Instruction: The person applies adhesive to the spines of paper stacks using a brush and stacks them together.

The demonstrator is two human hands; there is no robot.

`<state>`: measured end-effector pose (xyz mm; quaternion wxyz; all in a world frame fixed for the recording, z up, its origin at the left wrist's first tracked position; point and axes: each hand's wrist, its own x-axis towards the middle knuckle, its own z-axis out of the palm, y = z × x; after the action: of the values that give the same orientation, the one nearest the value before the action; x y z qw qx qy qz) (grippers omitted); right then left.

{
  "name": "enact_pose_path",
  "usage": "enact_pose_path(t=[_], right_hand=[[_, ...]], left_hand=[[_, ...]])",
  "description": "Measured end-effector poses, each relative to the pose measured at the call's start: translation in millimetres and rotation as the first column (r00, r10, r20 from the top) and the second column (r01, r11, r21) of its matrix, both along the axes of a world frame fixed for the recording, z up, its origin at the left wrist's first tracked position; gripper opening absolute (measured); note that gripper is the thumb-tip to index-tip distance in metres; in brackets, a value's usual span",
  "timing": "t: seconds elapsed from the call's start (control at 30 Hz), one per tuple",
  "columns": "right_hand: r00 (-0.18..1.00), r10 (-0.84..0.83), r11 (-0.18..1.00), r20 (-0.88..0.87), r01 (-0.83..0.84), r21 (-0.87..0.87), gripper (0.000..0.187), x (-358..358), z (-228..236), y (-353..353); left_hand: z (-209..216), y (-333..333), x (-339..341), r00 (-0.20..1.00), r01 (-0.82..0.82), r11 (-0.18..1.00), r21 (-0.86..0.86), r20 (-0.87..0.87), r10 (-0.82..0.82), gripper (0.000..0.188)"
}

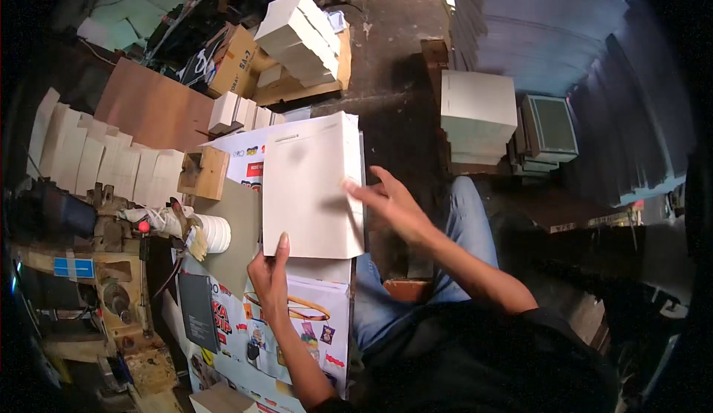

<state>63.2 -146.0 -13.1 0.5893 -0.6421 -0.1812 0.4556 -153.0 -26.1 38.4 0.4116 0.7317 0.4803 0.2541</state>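
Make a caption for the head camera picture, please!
Left hand and right hand touch a thick pale block of paper over colourful printed sheets.

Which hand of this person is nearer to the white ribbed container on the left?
Left. The left hand is to the right of the white ribbed container, at the lower edge of the page block; the right hand is farther, at the block's right side.

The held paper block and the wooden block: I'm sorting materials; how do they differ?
The paper block is white; the wooden block is tan. The paper block looks larger; the wooden block, smaller. The left hand touches the paper block; no hand touches the wooden block. Both are boxy.
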Motion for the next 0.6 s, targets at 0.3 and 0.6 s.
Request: enact_pose_path(t=[0.3,0.6], right_hand=[[0.998,-0.064,0.996,-0.006,0.064,0.066,0.106,-10,21,-25],[0.913,-0.196,0.981,0.357,0.176,0.086,0.103,-9,37,-37]], left_hand=[[-11,-13,3,0.995,0.062,0.996,0.062,0.071,-0.067,0.040],[-21,-6,-14,0.973,-0.145,0.972,0.183,0.205,0.106,0.049]])
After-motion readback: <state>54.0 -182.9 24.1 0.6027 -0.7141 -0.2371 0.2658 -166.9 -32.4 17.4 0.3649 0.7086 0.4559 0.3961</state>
